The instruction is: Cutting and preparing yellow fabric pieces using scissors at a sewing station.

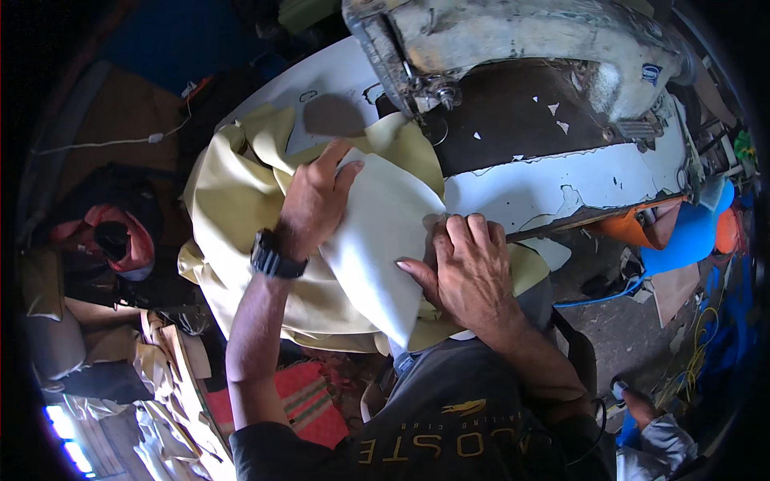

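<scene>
A stiff-looking white piece of sheet material (389, 232) with a curved edge lies over a large, rumpled cream-yellow sheet (233, 204) that looks like leatherette. My left hand (317, 192), wearing a black watch, is closed on the white piece's upper left edge, thumb and forefinger near its tip. On its right edge rests my right hand (473, 268), fingers curled and thumb lying toward the white piece; what is under the fingers is hidden. Just beyond the sheets stands the worn head of a sewing machine (497, 36), its needle area close to the yellow sheet's far edge.
The chipped white machine table (521, 180) has a dark bed with small white scraps. Orange and blue sheet pieces (690, 232) lie at right, near a yellow cord (702, 353). Stacked boards and scraps (172, 361) stand at lower left. Another person's leg (638, 409) shows at lower right.
</scene>
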`<action>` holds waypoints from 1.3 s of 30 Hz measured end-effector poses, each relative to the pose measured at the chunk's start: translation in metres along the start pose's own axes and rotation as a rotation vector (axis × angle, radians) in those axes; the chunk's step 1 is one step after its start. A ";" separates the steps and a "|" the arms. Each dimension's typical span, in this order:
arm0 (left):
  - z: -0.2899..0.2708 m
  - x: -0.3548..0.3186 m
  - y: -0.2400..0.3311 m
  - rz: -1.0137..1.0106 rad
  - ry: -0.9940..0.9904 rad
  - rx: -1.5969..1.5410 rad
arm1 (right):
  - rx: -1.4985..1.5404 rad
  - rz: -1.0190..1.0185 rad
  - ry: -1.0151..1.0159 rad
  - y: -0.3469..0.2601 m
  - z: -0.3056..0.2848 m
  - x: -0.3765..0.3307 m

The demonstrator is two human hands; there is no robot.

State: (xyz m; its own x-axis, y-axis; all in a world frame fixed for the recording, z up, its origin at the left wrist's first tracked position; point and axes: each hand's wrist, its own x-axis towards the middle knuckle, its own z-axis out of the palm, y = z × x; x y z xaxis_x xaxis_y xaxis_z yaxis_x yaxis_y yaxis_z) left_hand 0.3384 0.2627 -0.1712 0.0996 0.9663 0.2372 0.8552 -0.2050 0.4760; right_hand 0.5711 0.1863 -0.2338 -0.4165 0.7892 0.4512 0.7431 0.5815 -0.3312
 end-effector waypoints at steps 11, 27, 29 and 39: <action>0.004 -0.023 -0.024 -0.059 -0.305 0.333 | 0.002 -0.128 -0.149 0.021 -0.004 -0.014; -0.019 -0.007 -0.018 0.082 -0.237 0.255 | -0.034 -0.181 -0.129 -0.002 0.004 -0.015; -0.017 0.017 -0.018 0.085 -0.340 0.023 | -0.057 -0.168 -0.159 -0.005 0.004 -0.015; -0.020 -0.025 -0.049 0.104 -0.408 0.290 | -0.033 -0.183 -0.172 0.000 0.002 -0.013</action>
State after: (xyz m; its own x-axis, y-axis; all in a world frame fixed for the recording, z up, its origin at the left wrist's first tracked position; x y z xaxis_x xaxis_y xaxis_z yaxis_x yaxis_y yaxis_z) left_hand 0.2840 0.2454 -0.1836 0.3326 0.9370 -0.1065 0.9304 -0.3075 0.1995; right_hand 0.5757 0.1762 -0.2410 -0.6263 0.6954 0.3525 0.6629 0.7129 -0.2286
